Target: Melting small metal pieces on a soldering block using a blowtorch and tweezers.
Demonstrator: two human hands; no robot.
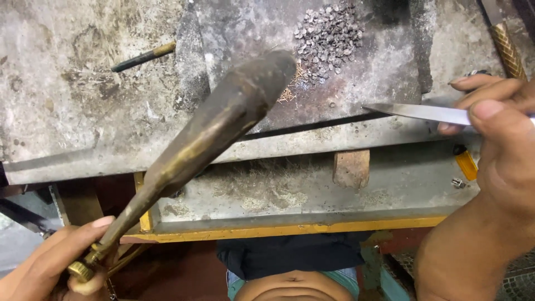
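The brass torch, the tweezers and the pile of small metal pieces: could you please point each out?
brass torch (223, 120): head view, middle of its barrel.
tweezers (415, 111): head view, bare blade.
pile of small metal pieces (327, 40): head view, pile's centre.

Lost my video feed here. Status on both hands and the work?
Left hand grips brass torch, nozzle over slab. Right hand holds steel tweezers, tips near pile of small metal pieces. Nothing between.
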